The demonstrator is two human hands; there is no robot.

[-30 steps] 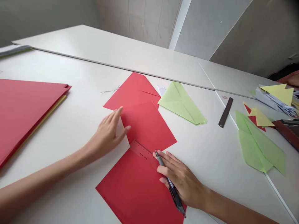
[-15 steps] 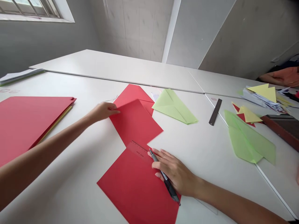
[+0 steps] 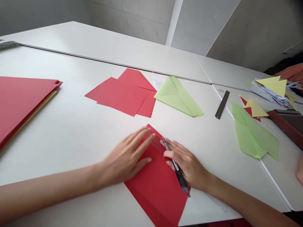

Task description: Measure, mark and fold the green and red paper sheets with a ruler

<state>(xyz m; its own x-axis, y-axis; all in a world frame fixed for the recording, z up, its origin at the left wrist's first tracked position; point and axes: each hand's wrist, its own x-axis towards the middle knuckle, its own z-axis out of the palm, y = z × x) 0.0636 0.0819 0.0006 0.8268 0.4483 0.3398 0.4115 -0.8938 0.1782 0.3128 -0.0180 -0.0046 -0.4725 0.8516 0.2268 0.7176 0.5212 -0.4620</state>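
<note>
A sheet of red paper [image 3: 156, 186] lies on the white table before me. Across its far end rests a see-through ruler [image 3: 155, 143], mostly covered by my fingers. My left hand [image 3: 130, 156] is over the sheet's left side, its fingers stretched out and spread, with nothing in them. On the right side, my right hand [image 3: 186, 167] holds a grey and black pen [image 3: 181, 181] between its fingers, tip pointing away from me. Its other fingertips rest near the ruler's right end. Beyond the sheet lie several overlapping red paper pieces [image 3: 118, 96].
Folded green paper [image 3: 178, 96] lies beside the red pieces. Farther right are a dark ruler [image 3: 222, 105], green sheets [image 3: 254, 134] and a paper stack [image 3: 270, 91]. A large red folder [image 3: 21, 104] lies at left. Part of another person's arm [image 3: 292, 72] shows far right.
My left hand has let go of a red piece, which now lies on the far red pieces, and has come back to the near sheet. My right hand still holds the pen. The view has tilted down.
</note>
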